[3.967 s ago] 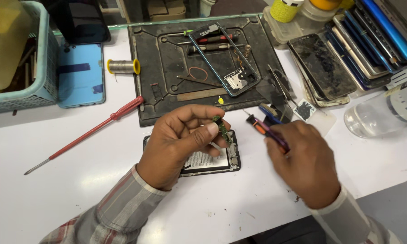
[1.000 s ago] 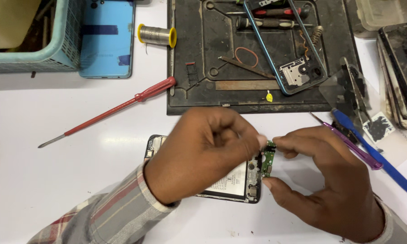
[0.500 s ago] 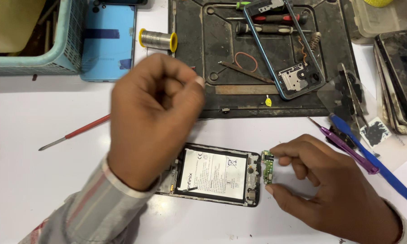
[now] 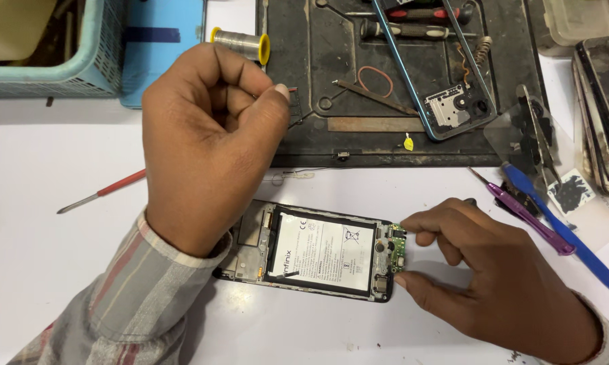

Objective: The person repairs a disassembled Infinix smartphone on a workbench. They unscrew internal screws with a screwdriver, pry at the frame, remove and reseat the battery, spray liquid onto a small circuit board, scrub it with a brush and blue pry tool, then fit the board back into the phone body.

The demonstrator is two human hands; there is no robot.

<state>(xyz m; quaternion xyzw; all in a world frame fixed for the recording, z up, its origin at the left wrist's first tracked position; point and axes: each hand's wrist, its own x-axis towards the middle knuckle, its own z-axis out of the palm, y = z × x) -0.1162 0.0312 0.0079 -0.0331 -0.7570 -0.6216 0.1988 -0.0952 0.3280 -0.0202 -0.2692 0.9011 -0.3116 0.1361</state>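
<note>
A: Opened phone (image 4: pixel 304 250) is flat on the worktop (image 4: pixel 61 270). Right hand (image 4: pixel 500 277) fingers pinch the little green board (image 4: pixel 397 253) at its bottom end.

B: Looks featherlight, stiff, easy to crack. I'd grip it by the edges only. Left hand (image 4: pixel 210 142)?

A: Raised, fingers curled, thumb pressed on something thin; can't tell what.

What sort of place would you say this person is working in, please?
Most likely a phone repair bench. An opened phone lies on the white table with its battery bared, a dark repair mat holds screwdrivers and a phone frame, and a solder spool stands nearby.
</note>
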